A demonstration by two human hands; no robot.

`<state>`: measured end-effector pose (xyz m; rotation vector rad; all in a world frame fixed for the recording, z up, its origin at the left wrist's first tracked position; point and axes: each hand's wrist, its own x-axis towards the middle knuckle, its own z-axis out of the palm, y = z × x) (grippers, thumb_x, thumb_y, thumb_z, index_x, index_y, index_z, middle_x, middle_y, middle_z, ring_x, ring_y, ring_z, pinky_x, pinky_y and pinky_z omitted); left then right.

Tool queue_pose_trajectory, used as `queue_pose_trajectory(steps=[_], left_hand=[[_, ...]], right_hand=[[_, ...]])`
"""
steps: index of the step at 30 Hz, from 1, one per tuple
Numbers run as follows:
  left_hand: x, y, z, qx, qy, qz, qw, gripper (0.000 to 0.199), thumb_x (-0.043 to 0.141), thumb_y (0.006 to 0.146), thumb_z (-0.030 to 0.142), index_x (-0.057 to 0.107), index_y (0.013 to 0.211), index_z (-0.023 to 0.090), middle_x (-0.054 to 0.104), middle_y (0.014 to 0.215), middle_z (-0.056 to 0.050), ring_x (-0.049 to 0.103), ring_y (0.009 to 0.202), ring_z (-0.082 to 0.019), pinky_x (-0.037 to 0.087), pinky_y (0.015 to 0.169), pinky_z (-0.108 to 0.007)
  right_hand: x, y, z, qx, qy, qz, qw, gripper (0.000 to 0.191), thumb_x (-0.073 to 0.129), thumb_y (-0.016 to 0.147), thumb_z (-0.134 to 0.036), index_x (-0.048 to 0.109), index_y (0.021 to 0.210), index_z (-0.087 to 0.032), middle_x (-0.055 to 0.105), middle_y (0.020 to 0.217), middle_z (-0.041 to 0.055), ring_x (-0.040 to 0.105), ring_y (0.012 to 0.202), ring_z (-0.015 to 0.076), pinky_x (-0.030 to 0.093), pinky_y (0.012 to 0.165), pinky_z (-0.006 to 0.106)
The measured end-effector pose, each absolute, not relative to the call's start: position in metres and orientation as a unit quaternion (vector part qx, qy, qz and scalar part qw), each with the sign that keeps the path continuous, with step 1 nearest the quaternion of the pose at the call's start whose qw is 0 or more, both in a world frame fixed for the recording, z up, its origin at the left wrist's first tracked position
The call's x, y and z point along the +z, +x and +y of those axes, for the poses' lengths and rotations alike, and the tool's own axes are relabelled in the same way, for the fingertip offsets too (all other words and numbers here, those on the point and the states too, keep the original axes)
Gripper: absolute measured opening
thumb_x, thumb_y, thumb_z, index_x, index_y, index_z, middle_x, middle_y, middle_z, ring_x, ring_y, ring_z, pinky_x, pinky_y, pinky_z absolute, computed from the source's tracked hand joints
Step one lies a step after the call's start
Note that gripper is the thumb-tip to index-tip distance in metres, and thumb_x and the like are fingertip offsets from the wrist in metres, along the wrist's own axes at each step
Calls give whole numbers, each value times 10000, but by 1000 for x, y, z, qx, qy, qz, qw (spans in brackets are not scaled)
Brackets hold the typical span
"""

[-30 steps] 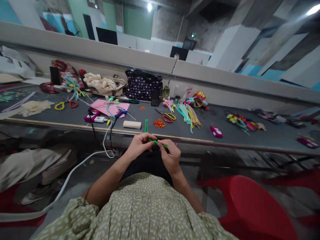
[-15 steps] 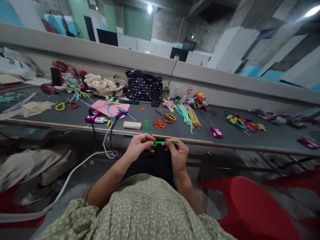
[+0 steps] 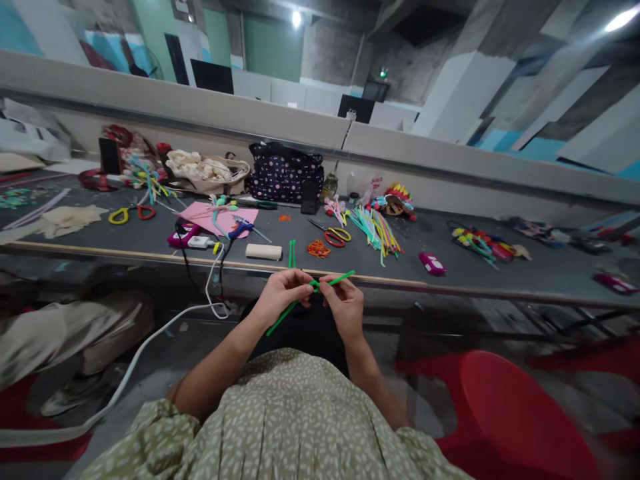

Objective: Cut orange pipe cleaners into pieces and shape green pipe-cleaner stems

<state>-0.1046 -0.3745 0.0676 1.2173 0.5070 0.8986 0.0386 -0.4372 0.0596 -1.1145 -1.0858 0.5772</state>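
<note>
Both hands meet just off the table's front edge, over my lap. A green pipe cleaner (image 3: 283,319) is pinched in my left hand (image 3: 283,295), one end slanting down toward my lap. My right hand (image 3: 344,305) grips the green piece close by, and a straight end points up and right past its fingers. Between the fingertips the green is bent into a small shape, partly hidden. Two more green pipe cleaners (image 3: 292,253) lie on the table (image 3: 235,258) just beyond my hands.
Behind them lie a cream roll (image 3: 263,251), orange twisted pieces (image 3: 318,249), scissors (image 3: 336,236), a glue gun (image 3: 242,227) and colored pipe cleaners (image 3: 375,230). A white cable (image 3: 150,337) hangs at left. A red chair (image 3: 520,413) stands at right; a person's leg (image 3: 110,327) shows at left.
The green strand, held level before, now slants, with one end up to the right and a long end down to the left. My right hand has moved slightly left, closer to my left.
</note>
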Motion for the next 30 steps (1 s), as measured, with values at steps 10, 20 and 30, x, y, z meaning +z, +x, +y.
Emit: queue_pose_trajectory(steps=[10, 20, 30], left_hand=[[62, -106, -373, 327, 568, 254, 711, 395, 804, 639, 360, 642, 885, 96, 580, 674, 13, 522, 474, -72, 552, 476, -267], [66, -103, -377, 297, 580, 218, 726, 402, 747, 700, 469, 609, 846, 121, 599, 723, -17, 558, 541, -90, 487, 517, -222], [60, -100, -379, 305, 625, 263, 669, 461, 646, 762, 562, 692, 845, 110, 310, 509, 66, 212, 431, -42, 101, 416, -208]], right_hand=[[58, 54, -433, 200, -556, -484, 646, 271, 628, 829, -431, 677, 789, -168, 607, 666, -10, 489, 496, 101, 397, 459, 225], [63, 52, -438, 122, -554, -578, 587, 188, 586, 882, -362, 662, 808, -206, 635, 723, 0, 566, 627, 134, 457, 615, 245], [68, 60, -431, 218, -523, -507, 649, 218, 638, 835, -389, 661, 780, -180, 588, 655, -17, 491, 499, 102, 404, 473, 225]])
